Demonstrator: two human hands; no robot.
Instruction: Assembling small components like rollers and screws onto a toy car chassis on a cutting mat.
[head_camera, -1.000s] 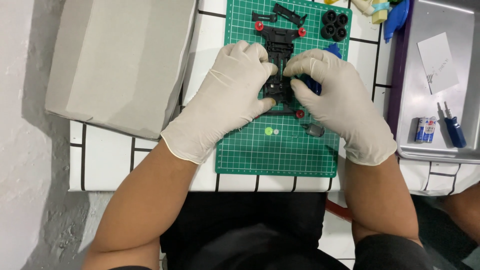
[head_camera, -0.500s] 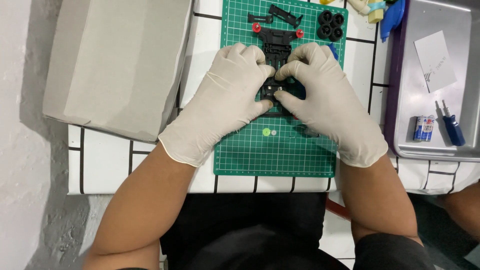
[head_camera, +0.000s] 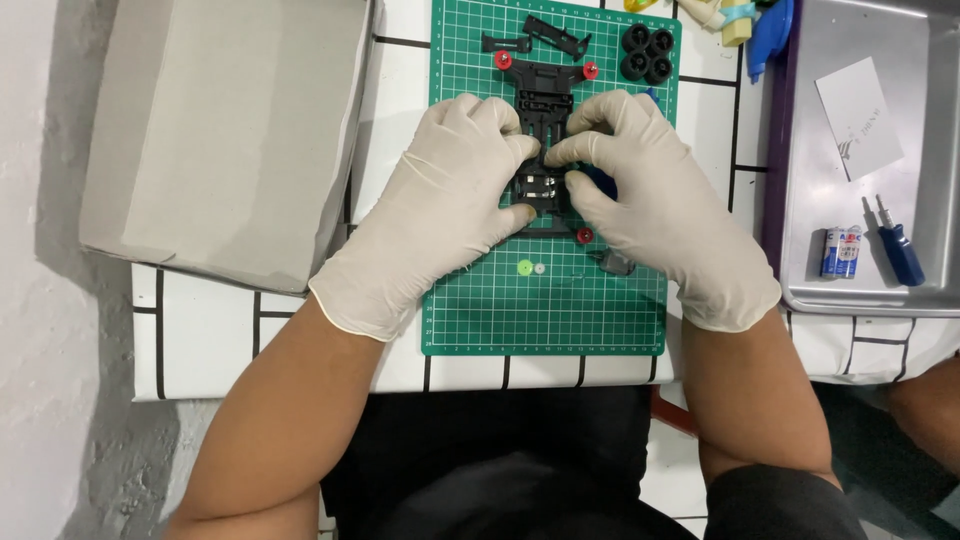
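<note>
On the green cutting mat (head_camera: 545, 310) both gloved hands meet over a black toy car frame (head_camera: 545, 150) — the left hand (head_camera: 440, 215) and the right hand (head_camera: 655, 205) each curl their fingers shut around its middle, pinching it from either side. Three red rollers show at the frame's corners. Four black tyres (head_camera: 647, 53) sit clustered at the mat's top edge, beside two loose black strips (head_camera: 535, 38). One green and one white small washer (head_camera: 525, 268) lie just below the hands. Off to the right, a metal tray (head_camera: 830, 140) holds one white card (head_camera: 858, 117), two batteries (head_camera: 841, 250) and one blue screwdriver (head_camera: 900, 245). An open grey cardboard box (head_camera: 225, 130) stands left — nothing visible inside.
</note>
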